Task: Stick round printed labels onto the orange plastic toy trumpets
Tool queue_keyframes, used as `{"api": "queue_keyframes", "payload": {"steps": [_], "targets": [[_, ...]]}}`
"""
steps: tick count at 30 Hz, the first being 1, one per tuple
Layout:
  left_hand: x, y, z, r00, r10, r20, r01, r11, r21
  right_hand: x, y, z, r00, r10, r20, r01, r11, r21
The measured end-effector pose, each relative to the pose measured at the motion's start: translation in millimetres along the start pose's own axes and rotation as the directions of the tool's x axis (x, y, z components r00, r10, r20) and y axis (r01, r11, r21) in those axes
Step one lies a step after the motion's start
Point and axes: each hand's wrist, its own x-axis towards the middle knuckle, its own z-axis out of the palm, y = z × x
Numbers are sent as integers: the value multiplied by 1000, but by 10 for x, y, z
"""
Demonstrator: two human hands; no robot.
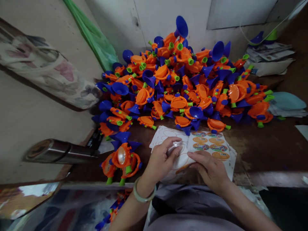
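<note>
My left hand [162, 157], with a pale bangle [141, 195] on its wrist, is over a white sheet with oval outlines [166, 132]. Its thumb and index finger close around a small, glossy whitish piece [177, 143], too indistinct to name. My right hand [210, 168] pinches the edge of a curled sticker sheet [184, 160] between thumb and forefinger. Under and beyond it lies a sheet of oval stickers [200, 140], orange and multicoloured. Left of my hands, a few orange toy horns [122, 157] with blue bells and green mouthpieces stand together.
A large heap of orange and blue toy horns [178, 102] covers the table's back. At left are a steel flask [60, 150] and a hanging floral bag [62, 70]. Stacked papers [269, 61] and a light-blue dish [288, 100] lie at right. The wooden table's front edge [271, 179] is near me.
</note>
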Motion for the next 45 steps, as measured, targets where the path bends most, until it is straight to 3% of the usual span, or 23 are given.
{"api": "queue_keyframes", "payload": {"steps": [2, 7, 11, 15, 18, 20, 24, 28, 33, 38, 45], "targets": [[-17, 18, 2, 1000, 3, -10, -3, 1000, -1, 12, -18, -15, 998, -57, -22, 56, 997, -55], [-53, 79, 31, 1000, 24, -16, -25, 999, -47, 23, -72, -35, 992, -63, -106, 51, 992, -111], [-43, 89, 64, 994, -19, -108, 6, 993, -119, 12, -94, -22, 978, -117, -172, 96, 988, -125], [-1, 33, 32, 984, -61, -167, 37, 989, -145, -73, -79, -5, 970, -81, -229, 67, 995, -68], [64, -34, -62, 945, -67, -321, 25, 991, -133, -147, -53, -29, 933, -30, -358, 57, 996, 67], [107, -64, -125, 921, -62, -384, 11, 991, -133, -168, -27, -54, 922, 39, -384, 29, 985, 171], [139, -64, -155, 941, -28, -338, -13, 993, -116, -133, 36, -75, 978, 89, -191, -57, 984, 168], [127, -35, -122, 968, -15, -251, -25, 988, -154, -77, 61, -94, 997, 67, -45, -58, 983, 173], [128, -4, -116, 954, 5, -300, -61, 983, -175, -76, 51, -146, 995, 91, -40, -85, 988, 129], [152, 10, -87, 959, -4, -285, -49, 982, -181, -70, 42, -163, 999, 27, -30, -25, 997, 72], [143, -25, -85, 971, -48, -233, -17, 962, -271, -73, -25, -97, 997, 77, -14, -76, 994, 83]]}}
